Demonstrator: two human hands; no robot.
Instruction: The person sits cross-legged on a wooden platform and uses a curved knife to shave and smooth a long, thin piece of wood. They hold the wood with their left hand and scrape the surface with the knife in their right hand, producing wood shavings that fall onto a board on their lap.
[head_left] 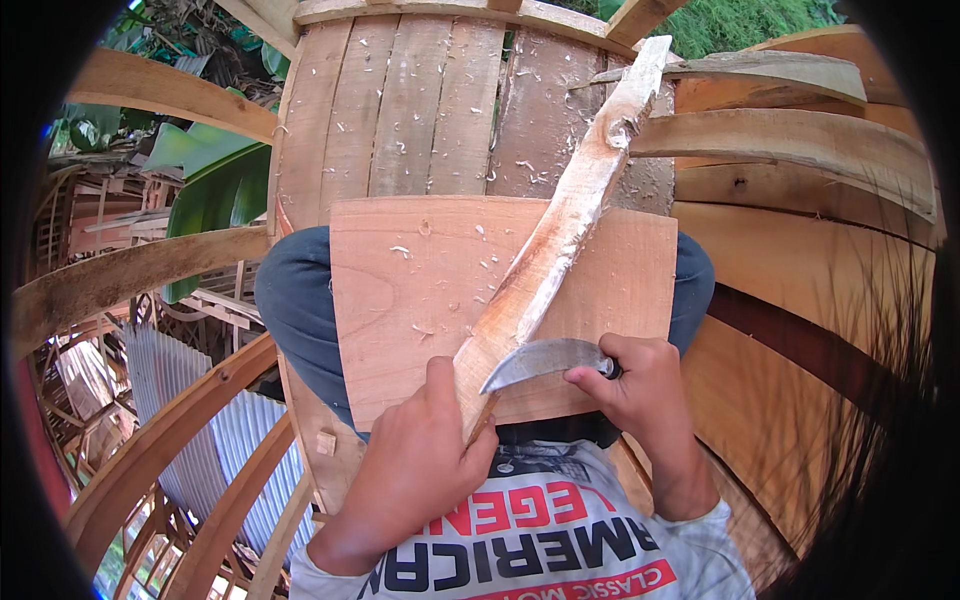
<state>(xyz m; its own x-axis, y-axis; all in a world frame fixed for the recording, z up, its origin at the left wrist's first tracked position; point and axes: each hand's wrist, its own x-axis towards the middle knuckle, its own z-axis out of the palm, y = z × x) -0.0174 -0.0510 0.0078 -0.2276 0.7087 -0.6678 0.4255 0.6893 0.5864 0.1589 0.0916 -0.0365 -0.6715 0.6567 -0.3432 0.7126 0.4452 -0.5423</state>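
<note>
A long, rough wooden stick [567, 225] with a knot near its far end slants across a flat wooden board [385, 300] on my lap. My left hand [425, 455] wraps around the stick's near end. In my right hand [640, 385] is a knife [540, 362] with a curved blade and a dark handle, mostly hidden by the fingers. The blade points left and lies over the stick, close to my left fingers; whether its edge touches the wood I cannot tell. Several pale shavings are scattered on the board.
Beyond the board lies a plank floor [410, 110] with more shavings. Curved wooden ribs [150, 275] rise at the left, with a corrugated metal sheet [235, 430] below them. Planks and beams [800, 145] stand along the right. A small wood block [326, 443] lies beside my left leg.
</note>
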